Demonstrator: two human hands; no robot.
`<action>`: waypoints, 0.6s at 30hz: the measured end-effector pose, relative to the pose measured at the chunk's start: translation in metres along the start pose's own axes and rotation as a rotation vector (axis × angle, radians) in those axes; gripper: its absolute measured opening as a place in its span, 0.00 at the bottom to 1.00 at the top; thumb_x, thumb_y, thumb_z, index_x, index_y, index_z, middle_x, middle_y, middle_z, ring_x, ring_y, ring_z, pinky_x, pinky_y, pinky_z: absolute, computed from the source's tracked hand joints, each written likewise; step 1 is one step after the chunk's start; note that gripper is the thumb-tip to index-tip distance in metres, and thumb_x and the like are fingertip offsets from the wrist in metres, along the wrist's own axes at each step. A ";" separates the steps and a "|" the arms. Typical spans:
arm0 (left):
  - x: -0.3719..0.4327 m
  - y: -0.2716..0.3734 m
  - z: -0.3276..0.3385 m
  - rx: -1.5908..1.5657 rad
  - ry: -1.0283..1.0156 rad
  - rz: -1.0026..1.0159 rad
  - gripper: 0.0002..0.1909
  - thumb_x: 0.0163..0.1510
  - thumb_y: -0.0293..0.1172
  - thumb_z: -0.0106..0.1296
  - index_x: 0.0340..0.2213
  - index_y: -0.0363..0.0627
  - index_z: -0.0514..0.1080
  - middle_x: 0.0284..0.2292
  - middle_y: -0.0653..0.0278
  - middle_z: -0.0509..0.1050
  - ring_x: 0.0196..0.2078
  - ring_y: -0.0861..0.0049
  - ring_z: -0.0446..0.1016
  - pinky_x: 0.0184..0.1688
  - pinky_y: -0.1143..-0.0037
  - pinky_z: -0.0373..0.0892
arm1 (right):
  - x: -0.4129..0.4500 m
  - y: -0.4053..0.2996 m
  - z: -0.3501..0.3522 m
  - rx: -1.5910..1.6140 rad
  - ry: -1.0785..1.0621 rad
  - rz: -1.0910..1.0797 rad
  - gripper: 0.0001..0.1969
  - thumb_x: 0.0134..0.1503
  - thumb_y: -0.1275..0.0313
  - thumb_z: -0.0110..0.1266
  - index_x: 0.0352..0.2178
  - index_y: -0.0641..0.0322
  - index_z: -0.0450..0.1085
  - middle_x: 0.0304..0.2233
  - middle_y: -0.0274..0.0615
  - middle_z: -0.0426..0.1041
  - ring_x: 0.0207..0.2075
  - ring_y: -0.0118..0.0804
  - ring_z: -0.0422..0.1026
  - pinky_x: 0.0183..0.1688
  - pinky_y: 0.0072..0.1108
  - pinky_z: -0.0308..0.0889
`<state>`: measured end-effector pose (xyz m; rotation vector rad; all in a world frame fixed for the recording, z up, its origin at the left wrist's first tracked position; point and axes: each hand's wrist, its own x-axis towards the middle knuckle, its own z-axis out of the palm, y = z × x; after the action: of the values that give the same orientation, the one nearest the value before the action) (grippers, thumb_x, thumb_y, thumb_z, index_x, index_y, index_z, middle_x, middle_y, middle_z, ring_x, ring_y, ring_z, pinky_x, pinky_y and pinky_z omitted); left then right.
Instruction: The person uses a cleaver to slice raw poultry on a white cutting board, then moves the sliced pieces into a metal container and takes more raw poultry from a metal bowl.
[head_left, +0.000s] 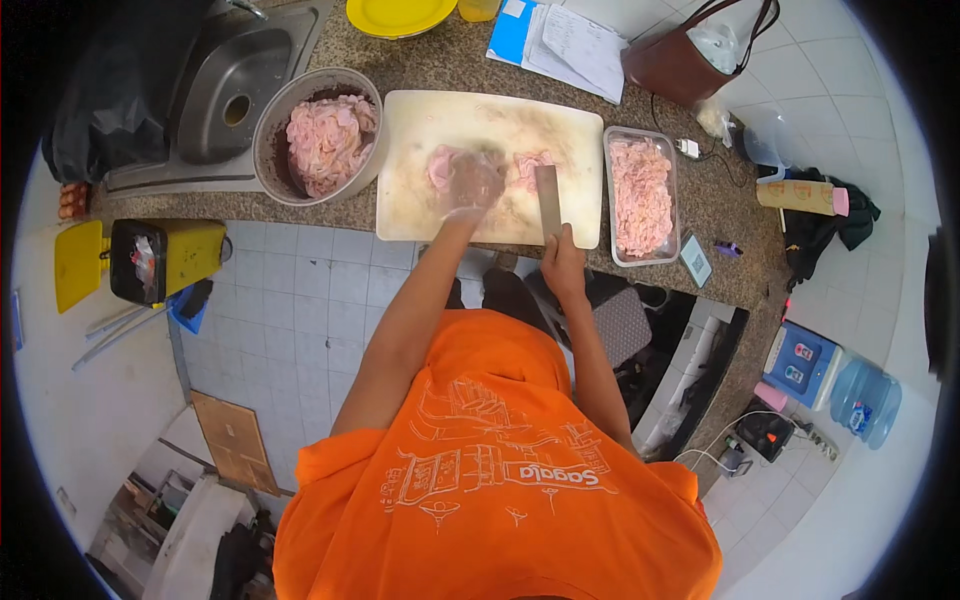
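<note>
A white cutting board (487, 112) lies on the counter before me. My left hand (476, 184), in a clear plastic glove, is blurred over its middle, beside a piece of raw pink meat (441, 166). Whether the fingers grip the meat is unclear. My right hand (564, 262) holds the handle of a broad-bladed knife (549, 201), whose blade reaches cut meat (531, 161) on the board. Left of the board stands a round bowl (264, 161) heaped with raw meat (326, 142). To the right, a clear plastic container (646, 261) holds small meat pieces (641, 195).
A steel sink (217, 135) is at the left. Behind the board are a yellow plate (401, 13), papers (574, 49) and a brown bag (675, 64). A phone-like card with a printed code (696, 261) and a charger (687, 148) lie near the container. A yellow bin (187, 255) stands below.
</note>
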<state>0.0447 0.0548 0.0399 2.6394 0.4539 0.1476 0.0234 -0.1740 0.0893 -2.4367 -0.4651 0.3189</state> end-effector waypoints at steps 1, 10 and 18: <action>0.003 -0.004 0.004 -0.065 0.253 0.116 0.20 0.55 0.43 0.54 0.47 0.48 0.76 0.42 0.54 0.78 0.42 0.58 0.77 0.46 0.61 0.70 | -0.001 0.002 0.007 0.002 0.011 -0.052 0.07 0.64 0.75 0.44 0.40 0.68 0.59 0.24 0.69 0.71 0.29 0.73 0.72 0.30 0.51 0.63; 0.039 0.021 -0.005 -0.539 -0.040 0.006 0.16 0.56 0.41 0.57 0.35 0.40 0.80 0.32 0.59 0.81 0.34 0.71 0.79 0.37 0.68 0.72 | -0.006 0.017 -0.010 0.105 0.003 0.013 0.11 0.66 0.71 0.45 0.42 0.71 0.61 0.22 0.63 0.70 0.26 0.67 0.72 0.26 0.45 0.61; 0.026 0.064 -0.056 -1.181 -0.284 -0.326 0.15 0.58 0.40 0.56 0.29 0.37 0.79 0.24 0.58 0.78 0.25 0.78 0.74 0.33 0.71 0.71 | 0.002 0.003 -0.022 0.245 0.076 0.027 0.09 0.65 0.72 0.44 0.40 0.69 0.61 0.23 0.64 0.71 0.26 0.68 0.73 0.27 0.47 0.62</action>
<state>0.0781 0.0336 0.1191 1.3822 0.4811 -0.0606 0.0337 -0.1869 0.1046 -2.2088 -0.3394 0.2761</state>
